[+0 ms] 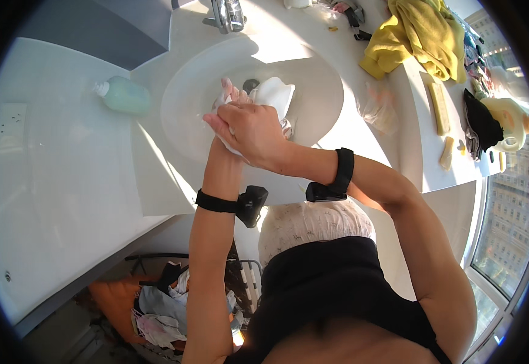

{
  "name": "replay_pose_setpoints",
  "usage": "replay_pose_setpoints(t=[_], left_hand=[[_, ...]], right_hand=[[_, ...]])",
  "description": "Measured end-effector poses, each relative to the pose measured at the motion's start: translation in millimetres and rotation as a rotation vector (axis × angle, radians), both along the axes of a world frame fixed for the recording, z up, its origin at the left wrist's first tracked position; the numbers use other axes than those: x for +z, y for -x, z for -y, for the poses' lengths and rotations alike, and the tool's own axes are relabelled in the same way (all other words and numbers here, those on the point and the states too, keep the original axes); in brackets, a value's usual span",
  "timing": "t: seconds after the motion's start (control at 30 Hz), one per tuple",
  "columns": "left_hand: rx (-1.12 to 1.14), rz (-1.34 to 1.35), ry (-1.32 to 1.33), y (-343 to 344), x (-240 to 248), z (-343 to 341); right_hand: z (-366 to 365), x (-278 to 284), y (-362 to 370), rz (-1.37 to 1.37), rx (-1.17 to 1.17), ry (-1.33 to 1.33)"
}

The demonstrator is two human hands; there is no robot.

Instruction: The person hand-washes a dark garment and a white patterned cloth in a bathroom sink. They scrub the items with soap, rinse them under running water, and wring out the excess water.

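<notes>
My two hands are pressed together over the white sink basin (182,118). My right hand (257,130) lies on top, its fingers curled over my left hand (227,92), whose fingertips show beyond it. Between the palms is wet white cloth, mostly hidden by the fingers. More white cloth (274,97) bulges up in the basin just beyond my right hand, close to the dark drain (250,85). Some of the cloth's lower part is hidden behind my right hand. Each wrist wears a black strap with a small box.
A chrome faucet (228,15) stands at the basin's far side. To the left is a pale green bottle (125,95). On the right ledge lie a yellow garment (419,36), a soap bar (439,109) and a cream jug (507,118). A laundry basket (251,273) with clothes stands below left.
</notes>
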State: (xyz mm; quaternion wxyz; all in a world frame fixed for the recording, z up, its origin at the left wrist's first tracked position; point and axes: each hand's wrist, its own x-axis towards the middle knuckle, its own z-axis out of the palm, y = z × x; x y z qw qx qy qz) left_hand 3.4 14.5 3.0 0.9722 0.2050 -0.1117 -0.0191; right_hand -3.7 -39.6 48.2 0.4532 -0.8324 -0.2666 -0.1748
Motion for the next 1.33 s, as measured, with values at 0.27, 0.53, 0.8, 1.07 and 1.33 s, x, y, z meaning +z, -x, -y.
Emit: replay_pose_setpoints(t=[0.27,0.53,0.8,1.07,1.33], left_hand=[[-0.075,-0.55,-0.604,-24,76,-23],[0.01,-0.554,-0.718,-50,93,-105],[-0.145,-0.473,-0.634,-55,92,-125],[-0.047,-0.469,-0.609,-54,109,-130],[0.024,-0.457,-0.635,-46,120,-153]], right_hand=[[56,-3,-110,-0.548,-0.098,-0.171],[83,5,-125,-0.713,0.53,-0.21],[86,-38,-130,-0.684,0.549,0.22],[95,-62,-131,-0.681,0.515,-0.189],[101,21,-134,-0.81,0.311,-0.375]])
